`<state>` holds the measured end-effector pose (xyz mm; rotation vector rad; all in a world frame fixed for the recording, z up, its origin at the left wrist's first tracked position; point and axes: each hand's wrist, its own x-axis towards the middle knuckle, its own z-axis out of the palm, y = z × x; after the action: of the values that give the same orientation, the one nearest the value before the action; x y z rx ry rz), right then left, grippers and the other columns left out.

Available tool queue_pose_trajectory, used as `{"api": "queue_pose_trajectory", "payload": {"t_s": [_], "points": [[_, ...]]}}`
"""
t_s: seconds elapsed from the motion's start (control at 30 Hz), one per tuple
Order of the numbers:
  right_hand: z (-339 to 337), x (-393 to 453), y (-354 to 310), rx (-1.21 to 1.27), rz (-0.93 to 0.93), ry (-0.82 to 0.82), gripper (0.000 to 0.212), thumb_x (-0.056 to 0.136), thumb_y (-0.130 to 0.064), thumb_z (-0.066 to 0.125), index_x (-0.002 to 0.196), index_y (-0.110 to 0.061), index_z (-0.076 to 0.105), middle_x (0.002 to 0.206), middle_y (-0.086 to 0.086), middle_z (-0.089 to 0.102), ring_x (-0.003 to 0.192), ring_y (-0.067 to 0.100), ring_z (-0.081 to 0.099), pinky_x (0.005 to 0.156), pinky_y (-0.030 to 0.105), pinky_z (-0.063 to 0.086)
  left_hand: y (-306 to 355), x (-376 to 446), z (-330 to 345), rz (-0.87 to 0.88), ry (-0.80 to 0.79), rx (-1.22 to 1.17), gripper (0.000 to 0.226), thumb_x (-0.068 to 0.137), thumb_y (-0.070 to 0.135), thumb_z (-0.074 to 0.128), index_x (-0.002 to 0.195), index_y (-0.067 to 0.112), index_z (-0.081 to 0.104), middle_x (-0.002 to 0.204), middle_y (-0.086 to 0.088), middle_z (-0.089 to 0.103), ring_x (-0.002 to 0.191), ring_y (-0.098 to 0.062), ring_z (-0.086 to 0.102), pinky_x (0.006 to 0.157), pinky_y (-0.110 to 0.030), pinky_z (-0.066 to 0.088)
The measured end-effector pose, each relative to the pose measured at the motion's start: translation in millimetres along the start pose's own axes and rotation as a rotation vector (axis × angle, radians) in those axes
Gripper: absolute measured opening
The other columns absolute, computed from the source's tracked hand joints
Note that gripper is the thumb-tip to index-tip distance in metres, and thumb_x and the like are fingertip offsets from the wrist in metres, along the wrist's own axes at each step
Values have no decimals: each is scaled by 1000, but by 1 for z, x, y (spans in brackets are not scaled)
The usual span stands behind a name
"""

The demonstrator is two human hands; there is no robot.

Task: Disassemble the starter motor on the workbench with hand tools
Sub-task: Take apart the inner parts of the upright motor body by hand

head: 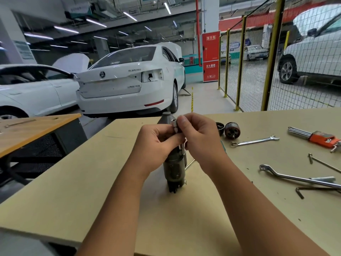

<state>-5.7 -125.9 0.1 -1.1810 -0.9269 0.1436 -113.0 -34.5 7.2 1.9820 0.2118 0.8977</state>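
A: Any readable writing?

B: White characters on the red cabinet [211, 56] by the yellow mesh fence [258, 63], too small to make out apart from "110" at the bottom. Round badge and lettering on the boot of the white sedan [127, 80], too blurred to read. Nothing legible on the tools.

A: And the starter motor?

B: Lying on the tabletop [92, 182] at centre, dark cylindrical starter motor [174, 169] with its length running away from the camera, near end toward the front edge, far end hidden behind both hands.

A: Fingers?

B: Left hand [156, 143] curled over the upper part of the motor, fingers together and bent, thumb pressing toward a small silver socket [174, 126]. Right hand [197, 133] pinching that same socket from the other side, fingers curled and closed on it.

A: Elsewhere on the tabletop?

B: To the right: armature [232, 130] beside a dark cap [220, 127], combination wrench [255, 141], hex key set [317, 138] in an orange holder, offset ring spanner [295, 177], one loose hex key [299, 193].
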Motion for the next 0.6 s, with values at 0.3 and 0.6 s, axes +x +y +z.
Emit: {"api": "queue_pose_trajectory", "payload": {"t_s": [0.3, 0.6], "points": [[1, -3, -1, 75, -19, -43, 16, 99, -20, 66, 87, -17, 76, 74, -4, 74, 63, 1, 64, 53, 12, 46, 1, 2, 2, -45, 40, 92, 15, 89, 14, 80, 95, 28, 82, 84, 7, 80, 81, -8, 77, 72, -22, 61], [-2, -2, -3, 100, 29, -81, 13, 100, -30, 64, 91, -23, 68, 88, 6, 75, 66, 4, 66, 52, 16, 48, 3, -3, 3, -43, 74, 105, 20, 86, 15, 83, 85, 34, 75, 80, 15, 77, 77, -1, 74, 64, -8, 53]]}}
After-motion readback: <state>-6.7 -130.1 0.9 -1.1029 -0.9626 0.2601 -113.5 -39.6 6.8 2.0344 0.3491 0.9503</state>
